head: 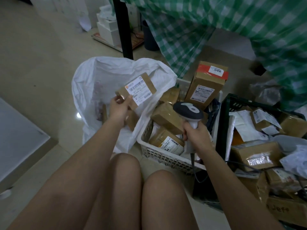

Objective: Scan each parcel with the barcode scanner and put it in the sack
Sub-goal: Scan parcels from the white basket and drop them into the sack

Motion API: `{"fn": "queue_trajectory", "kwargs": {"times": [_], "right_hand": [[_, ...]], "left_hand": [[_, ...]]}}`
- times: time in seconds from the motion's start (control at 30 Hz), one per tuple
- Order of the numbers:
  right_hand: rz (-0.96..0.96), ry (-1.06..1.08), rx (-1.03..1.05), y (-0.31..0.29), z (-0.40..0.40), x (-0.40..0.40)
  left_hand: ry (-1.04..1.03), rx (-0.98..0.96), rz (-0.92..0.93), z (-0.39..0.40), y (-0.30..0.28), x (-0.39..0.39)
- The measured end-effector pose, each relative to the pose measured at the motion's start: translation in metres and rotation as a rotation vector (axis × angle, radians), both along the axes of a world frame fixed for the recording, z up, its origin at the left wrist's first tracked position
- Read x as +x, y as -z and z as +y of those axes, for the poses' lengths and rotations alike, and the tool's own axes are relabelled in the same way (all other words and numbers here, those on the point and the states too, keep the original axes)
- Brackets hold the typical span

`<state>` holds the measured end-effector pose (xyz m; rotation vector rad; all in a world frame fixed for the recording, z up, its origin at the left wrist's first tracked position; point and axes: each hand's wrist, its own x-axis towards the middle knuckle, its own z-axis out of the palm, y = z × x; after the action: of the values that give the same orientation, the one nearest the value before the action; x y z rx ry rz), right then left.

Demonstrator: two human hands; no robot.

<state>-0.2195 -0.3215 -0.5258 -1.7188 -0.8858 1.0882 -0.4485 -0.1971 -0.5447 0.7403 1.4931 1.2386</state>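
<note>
Above bare knees on a tiled floor, the right hand (196,131) grips the barcode scanner (188,112) by its handle, head tilted toward the label, seemingly ready to read it. Beyond, the left hand (118,107) pinches a small brown parcel (135,89) label-up over the open white sack (93,77), likely so it can drop straight in. More parcels wait in the white basket (159,153) beside it.

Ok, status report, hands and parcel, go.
Left hand holds parcel over sack, label up. Right hand grips scanner above white basket. Nothing blocking sack mouth.
</note>
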Motion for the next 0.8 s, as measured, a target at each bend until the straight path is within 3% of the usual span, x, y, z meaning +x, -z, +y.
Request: {"fn": "queue_trajectory", "kwargs": {"times": [0.1,0.27,0.5,0.6,0.8], "right_hand": [[-0.007,-0.027,-0.012,-0.001,0.015,0.000],[0.052,0.015,0.001,-0.003,0.016,0.017],[0.122,0.105,-0.009,0.003,0.002,0.045],[0.097,0.100,-0.028,0.009,0.003,0.055],[0.090,0.077,-0.048,0.022,0.006,0.069]], "left_hand": [[-0.075,-0.028,0.224,0.021,0.001,-0.028],[0.119,-0.184,0.559,0.036,0.010,-0.027],[0.743,-0.034,0.652,0.010,0.023,0.063],[0.833,0.030,0.676,0.012,0.034,0.097],[0.928,0.130,1.023,0.024,0.063,0.121]]}}
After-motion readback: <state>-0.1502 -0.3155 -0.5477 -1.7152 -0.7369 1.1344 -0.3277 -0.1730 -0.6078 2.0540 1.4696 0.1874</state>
